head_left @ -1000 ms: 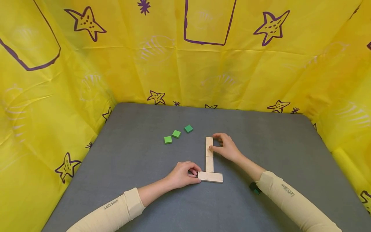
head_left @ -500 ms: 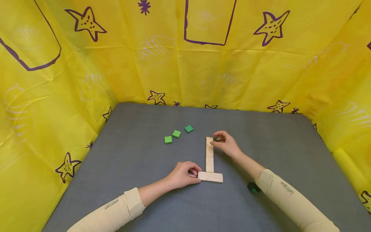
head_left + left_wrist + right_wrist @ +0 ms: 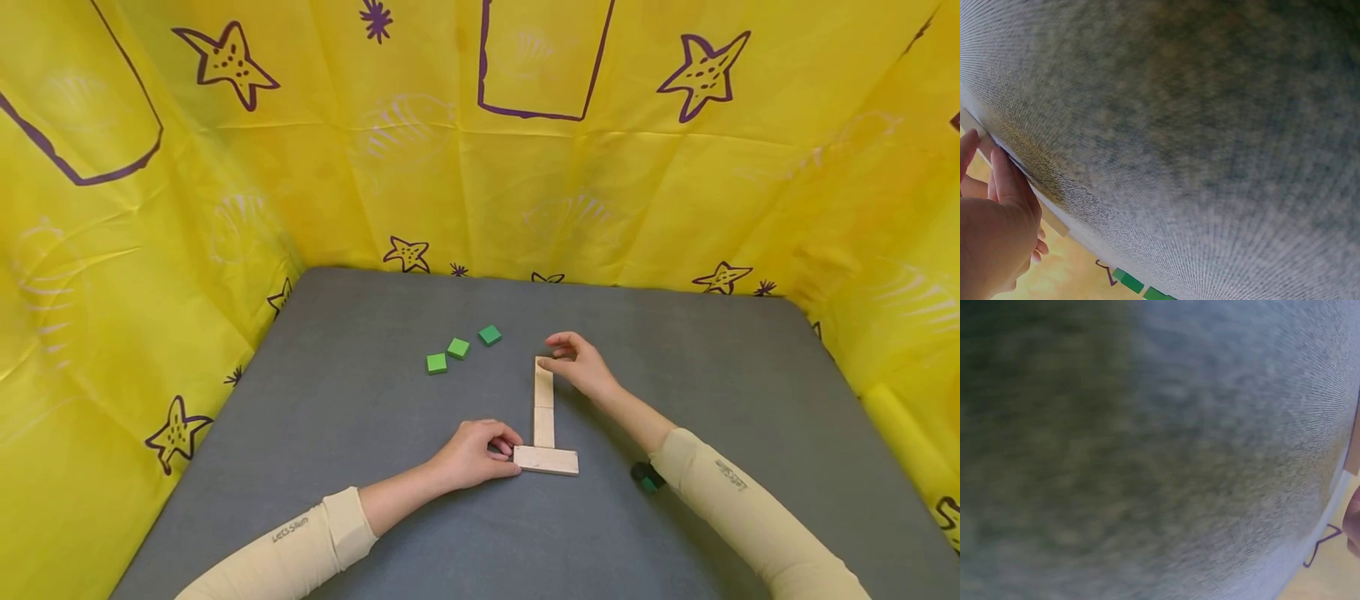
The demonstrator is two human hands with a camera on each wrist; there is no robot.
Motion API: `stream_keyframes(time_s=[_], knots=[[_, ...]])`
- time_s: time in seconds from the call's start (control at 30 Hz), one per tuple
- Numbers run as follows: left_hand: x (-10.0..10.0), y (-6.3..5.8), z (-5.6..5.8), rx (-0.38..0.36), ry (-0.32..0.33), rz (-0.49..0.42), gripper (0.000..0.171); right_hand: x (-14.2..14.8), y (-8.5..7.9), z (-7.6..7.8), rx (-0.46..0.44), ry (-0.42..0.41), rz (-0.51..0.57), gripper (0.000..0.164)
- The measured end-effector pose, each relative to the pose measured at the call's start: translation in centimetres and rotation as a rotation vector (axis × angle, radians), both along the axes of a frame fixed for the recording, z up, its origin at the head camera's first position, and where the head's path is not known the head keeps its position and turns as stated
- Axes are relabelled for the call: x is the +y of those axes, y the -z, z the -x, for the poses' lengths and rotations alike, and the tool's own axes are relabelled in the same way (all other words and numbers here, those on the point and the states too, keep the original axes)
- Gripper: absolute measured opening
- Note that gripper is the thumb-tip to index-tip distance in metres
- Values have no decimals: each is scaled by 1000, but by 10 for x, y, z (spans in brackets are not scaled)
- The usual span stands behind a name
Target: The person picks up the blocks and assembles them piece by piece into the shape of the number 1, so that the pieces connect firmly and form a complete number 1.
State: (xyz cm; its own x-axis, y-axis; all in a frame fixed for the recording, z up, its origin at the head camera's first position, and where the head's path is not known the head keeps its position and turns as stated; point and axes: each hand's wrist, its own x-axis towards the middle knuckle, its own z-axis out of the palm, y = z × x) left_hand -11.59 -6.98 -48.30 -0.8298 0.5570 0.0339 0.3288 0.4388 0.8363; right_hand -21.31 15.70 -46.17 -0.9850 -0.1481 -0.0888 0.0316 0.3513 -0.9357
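While L hand [image 3: 476, 454] pinches crosswise blk [image 3: 546, 460] @ L end, R hand [image 3: 588, 370] loose @ far blk [image 3: 543, 389].

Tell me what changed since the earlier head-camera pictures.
The right hand has moved forward, its thumb now over the far end of the farthest pale wooden rectangular block. The left hand stays by the crosswise pale wooden block; blocks and three green squares look unmoved.

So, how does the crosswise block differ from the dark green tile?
The crosswise block is long and larger, the dark green tile small and squarish. The block is pale, the tile green. The left hand touches the block; no hand touches the tile. Both lie on the table.
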Motion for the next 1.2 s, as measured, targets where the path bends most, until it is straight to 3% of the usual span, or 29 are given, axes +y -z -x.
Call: stream_keyframes(time_s=[0.5,0.83,1.2], knots=[[0,2,0,-12,5,-13,26,-16,2,17,21,-48,37,43],[0,2,0,-15,8,-17,26,-26,2,30,34,-51,2,42],[-1,2,1,-12,6,-7,26,-37,1,43,51,-139,-33,49]])
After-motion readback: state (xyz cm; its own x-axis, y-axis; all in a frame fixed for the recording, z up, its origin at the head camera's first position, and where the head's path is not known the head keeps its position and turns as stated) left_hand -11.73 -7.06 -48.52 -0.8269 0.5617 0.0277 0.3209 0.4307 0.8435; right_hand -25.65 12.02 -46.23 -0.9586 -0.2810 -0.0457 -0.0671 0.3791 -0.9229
